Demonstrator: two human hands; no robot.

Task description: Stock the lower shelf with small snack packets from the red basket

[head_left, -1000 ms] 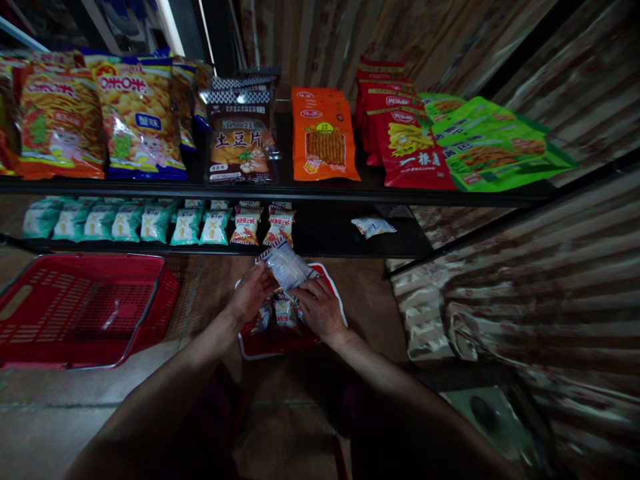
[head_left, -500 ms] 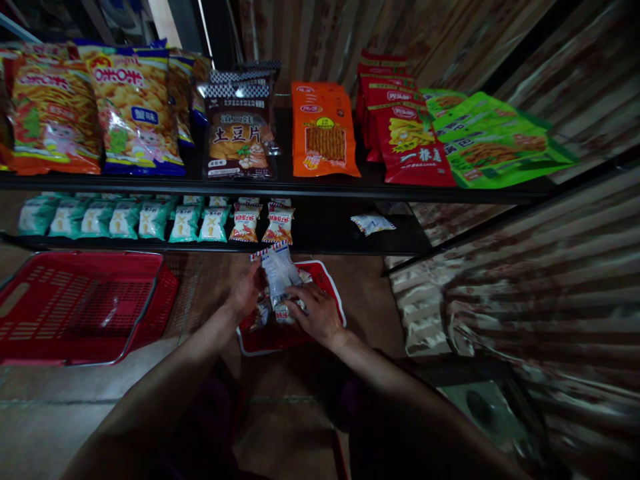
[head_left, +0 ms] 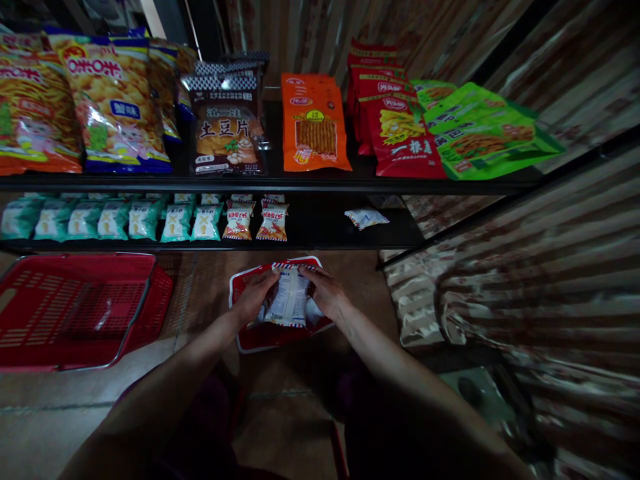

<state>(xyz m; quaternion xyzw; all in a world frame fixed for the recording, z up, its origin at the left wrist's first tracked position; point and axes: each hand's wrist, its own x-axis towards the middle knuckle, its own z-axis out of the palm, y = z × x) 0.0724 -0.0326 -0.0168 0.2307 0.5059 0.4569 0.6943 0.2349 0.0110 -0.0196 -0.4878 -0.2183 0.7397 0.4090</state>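
A pale snack packet (head_left: 289, 301) with a red-and-blue striped edge is held flat between both hands. My left hand (head_left: 256, 297) grips its left side and my right hand (head_left: 325, 293) grips its right side. The packet hangs just above a small red basket (head_left: 250, 337) on the floor, which holds more small packets, mostly hidden under my hands. Directly ahead, the lower black shelf (head_left: 325, 235) carries a row of small teal packets (head_left: 115, 221) and two red-and-white packets (head_left: 256, 223).
A larger red basket (head_left: 75, 310) stands on the floor at left. One loose pale packet (head_left: 366, 217) lies on the lower shelf's right part. The upper shelf (head_left: 300, 181) holds big snack bags: orange (head_left: 314, 127), red (head_left: 397, 130), green (head_left: 487, 137). Corrugated wall at right.
The packet was upright in my left hand with my right hand reaching into the small basket. It now lies flat between both hands, my right hand having come up to its right side.
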